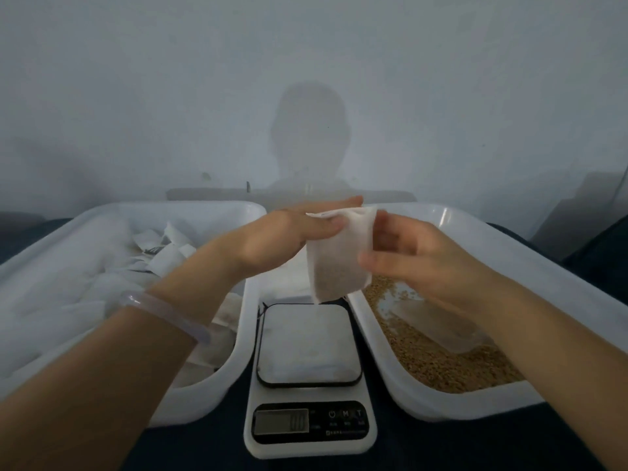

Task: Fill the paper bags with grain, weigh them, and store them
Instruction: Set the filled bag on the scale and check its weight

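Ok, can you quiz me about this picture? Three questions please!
1. True or false: the paper bag lies on the scale.
2. Where is the grain? A: on the scale. B: in the right tray.
3. Fill in: the left hand pinches the paper bag at its ____ edge.
Key: 1 false, it hangs above the scale. 2 B. 3 top.

A shadow (311,137) falls on the grey wall (136,79).
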Available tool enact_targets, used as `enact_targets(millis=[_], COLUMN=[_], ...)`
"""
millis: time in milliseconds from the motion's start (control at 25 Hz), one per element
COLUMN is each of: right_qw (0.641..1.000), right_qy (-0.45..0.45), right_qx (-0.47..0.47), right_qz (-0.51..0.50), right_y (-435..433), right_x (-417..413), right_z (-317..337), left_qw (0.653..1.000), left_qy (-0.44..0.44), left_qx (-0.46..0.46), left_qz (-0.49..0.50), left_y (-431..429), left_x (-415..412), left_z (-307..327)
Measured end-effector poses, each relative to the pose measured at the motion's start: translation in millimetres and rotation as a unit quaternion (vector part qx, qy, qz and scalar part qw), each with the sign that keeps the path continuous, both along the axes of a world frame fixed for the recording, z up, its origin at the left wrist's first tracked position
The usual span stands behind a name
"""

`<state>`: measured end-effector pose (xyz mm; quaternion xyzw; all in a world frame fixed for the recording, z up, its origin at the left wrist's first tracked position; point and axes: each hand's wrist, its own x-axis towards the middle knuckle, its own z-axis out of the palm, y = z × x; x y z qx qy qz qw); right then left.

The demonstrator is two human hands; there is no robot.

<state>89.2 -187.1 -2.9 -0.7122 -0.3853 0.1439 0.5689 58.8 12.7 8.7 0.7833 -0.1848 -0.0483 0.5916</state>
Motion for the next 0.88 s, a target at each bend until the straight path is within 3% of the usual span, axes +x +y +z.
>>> enact_targets(millis=[120, 240, 400, 520, 640, 880], right_qw=[0.999, 0.992, 0.972, 0.967, 0.974, 0.988], right_qy=[0.014, 0.049, 0.146, 0.162, 0.165, 0.058], right_qx=[0.029, 0.078, 0.153, 0.168, 0.135, 0.051], right_qz=[-0.033, -0.086, -0.102, -0.101, -0.077, -0.13], right_y=[34.0, 47.7, 47.8, 44.5, 41.3, 41.8], right_x=[5.6, 13.2, 21.7, 23.0, 21.4, 19.2], right_z=[-7.9, -21.8, -35.3, -35.4, -34.9, -42.4], left_qw=[1.0, 0.998, 0.99, 0.987, 0.99, 0.986], left_qy=[-0.021, 0.001, 0.042, 0.035, 0.032, 0.001], left_qx=[0.015, -0.029, 0.115, 0.117, 0.083, 0.101], left_qz=[-0.009, 0.058, 0.071, 0.104, 0.105, 0.131], left_y=[12.0, 24.8, 33.6, 34.4, 36.0, 32.1], left_x=[-2.8, -2.7, -4.5, -3.7, -4.7, -7.0], left_z=[-4.3, -18.6, -33.5, -32.0, -31.0, -32.5])
